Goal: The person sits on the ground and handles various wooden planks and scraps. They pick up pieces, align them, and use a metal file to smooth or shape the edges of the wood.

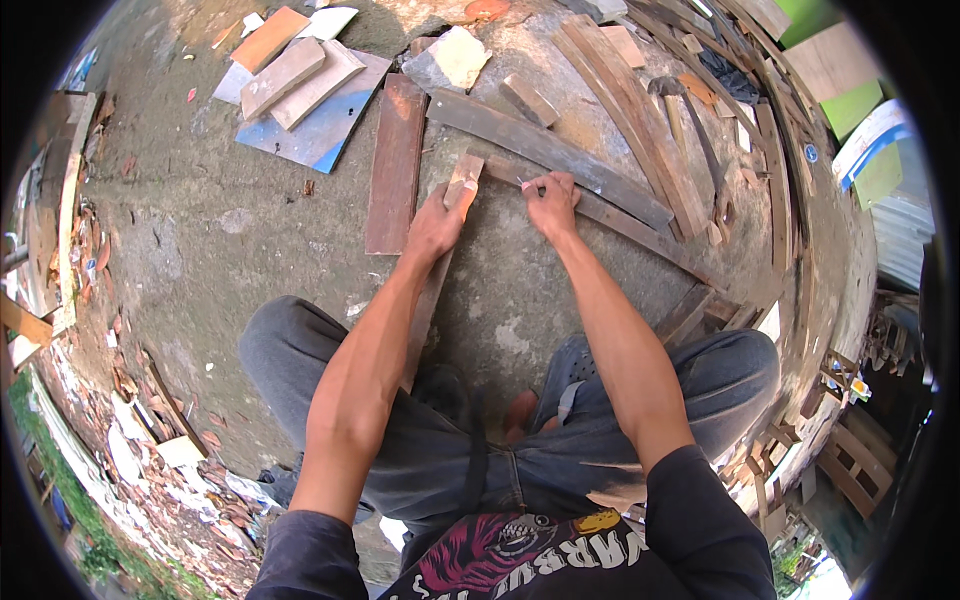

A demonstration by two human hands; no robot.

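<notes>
My left hand (437,222) is closed around a narrow wooden strip (428,310), which runs from between my knees up to the end of another strip. That second, darker wooden strip (650,240) slants down to the right, and the two tops meet at a corner. Against the second strip rests my right hand (552,205), its fingers curled together in a pinch. A tiny pale, thin tip shows by those fingers, too small to name. Beyond lies a wider dark plank (550,148), and left of my left hand is a reddish-brown board (396,165).
Board offcuts (300,85) are stacked on a blue-and-white panel (330,110) at the far left. A broken pale chunk (460,60) and a short block (528,100) lie ahead. Long planks (635,120) and scrap wood crowd the right; litter lines the left edge of the concrete floor (200,300).
</notes>
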